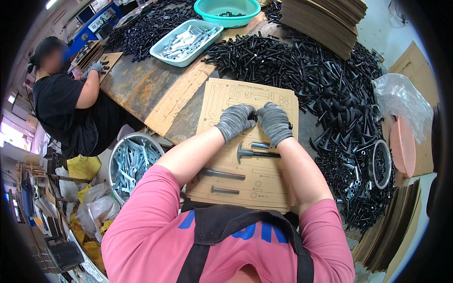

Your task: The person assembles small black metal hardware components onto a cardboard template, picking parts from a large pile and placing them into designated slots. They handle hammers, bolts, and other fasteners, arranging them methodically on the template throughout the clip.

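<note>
One metal bowl [111, 172] left, many wrenches [136, 162] in it. One pale tray [186, 63] far, many silver tubes [191, 38]. Three tubes [226, 175] plus one black T-shaped part [264, 154] on printed card [278, 203], near. One green basin [204, 14] far, black rings [231, 14]. Left hand [236, 121]: fingers curled at a small dark piece [255, 116] over the card's far half, grip can't be told. Right hand [273, 122]: fingers bent just beside it, hold unclear. One steel bowl [390, 165] right, dark pieces.

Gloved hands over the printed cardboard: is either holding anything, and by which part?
A small black piece shows between the left hand and the right hand; whether either grips it, and where, cannot be told.
</note>
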The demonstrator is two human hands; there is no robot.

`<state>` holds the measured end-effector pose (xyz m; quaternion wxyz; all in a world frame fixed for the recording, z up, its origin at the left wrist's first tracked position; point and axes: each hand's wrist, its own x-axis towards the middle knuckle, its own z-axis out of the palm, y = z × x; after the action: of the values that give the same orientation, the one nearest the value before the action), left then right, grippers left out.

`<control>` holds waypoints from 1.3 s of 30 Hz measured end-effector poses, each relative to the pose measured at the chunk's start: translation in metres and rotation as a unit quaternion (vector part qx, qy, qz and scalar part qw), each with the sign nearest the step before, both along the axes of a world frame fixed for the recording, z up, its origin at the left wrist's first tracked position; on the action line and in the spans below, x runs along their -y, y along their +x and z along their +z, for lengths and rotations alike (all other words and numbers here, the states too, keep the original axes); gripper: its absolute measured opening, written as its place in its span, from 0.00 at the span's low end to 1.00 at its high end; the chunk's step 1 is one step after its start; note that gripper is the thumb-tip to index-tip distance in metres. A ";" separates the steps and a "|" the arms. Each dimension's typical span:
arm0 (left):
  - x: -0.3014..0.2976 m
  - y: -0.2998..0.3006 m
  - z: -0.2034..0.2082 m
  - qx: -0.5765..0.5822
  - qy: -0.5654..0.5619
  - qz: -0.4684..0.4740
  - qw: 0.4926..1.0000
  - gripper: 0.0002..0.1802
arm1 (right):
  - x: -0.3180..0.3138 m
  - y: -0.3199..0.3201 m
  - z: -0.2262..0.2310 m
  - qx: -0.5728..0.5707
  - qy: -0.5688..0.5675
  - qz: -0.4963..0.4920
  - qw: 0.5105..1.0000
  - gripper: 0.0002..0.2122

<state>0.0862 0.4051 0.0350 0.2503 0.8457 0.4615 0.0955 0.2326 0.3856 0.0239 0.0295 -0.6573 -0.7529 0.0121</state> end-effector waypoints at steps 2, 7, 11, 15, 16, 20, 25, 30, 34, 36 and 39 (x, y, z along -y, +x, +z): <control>0.000 0.000 0.001 0.010 -0.007 0.000 1.000 0.16 | 0.001 0.001 0.002 -0.002 -0.018 0.001 1.000 0.09; -0.001 0.001 0.002 0.007 0.002 -0.021 1.000 0.17 | 0.022 0.034 0.016 -0.128 0.130 0.016 0.983 0.11; -0.004 0.001 0.004 0.003 -0.026 -0.041 0.999 0.18 | 0.067 0.085 0.023 -0.182 0.171 0.012 0.968 0.10; 0.003 -0.001 0.012 0.097 -0.041 0.014 0.994 0.29 | 0.149 0.140 0.015 -0.220 0.166 -0.038 0.961 0.09; 0.004 0.001 0.017 0.099 -0.042 0.040 0.993 0.29 | 0.174 0.152 0.013 -0.204 0.126 -0.082 0.967 0.09; 0.036 0.042 0.028 0.234 -0.128 -0.047 0.963 0.25 | 0.249 0.168 0.010 -0.170 0.020 -0.173 0.970 0.12; 0.098 0.124 0.021 0.057 0.043 -0.298 0.952 0.22 | 0.268 0.140 0.006 -0.095 -0.032 -0.212 0.972 0.17; 0.107 0.178 0.005 -0.232 0.144 -0.290 0.917 0.14 | 0.247 0.125 -0.009 -0.022 -0.036 -0.211 0.976 0.15; 0.096 0.190 -0.005 -0.231 0.077 -0.305 0.921 0.11 | 0.239 0.132 -0.018 0.048 -0.050 -0.139 0.988 0.08; 0.096 0.194 -0.009 -0.177 0.036 -0.303 0.936 0.11 | 0.239 0.135 -0.019 0.050 -0.059 -0.126 0.989 0.07; 0.107 0.199 -0.016 -0.124 0.045 -0.274 0.953 0.11 | 0.240 0.135 -0.020 0.034 -0.026 -0.113 0.993 0.06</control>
<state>0.2848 0.2983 0.0195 0.1697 0.9551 0.2346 -0.0621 0.3676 0.1454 0.0034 -0.0118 -0.7387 -0.6739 0.0061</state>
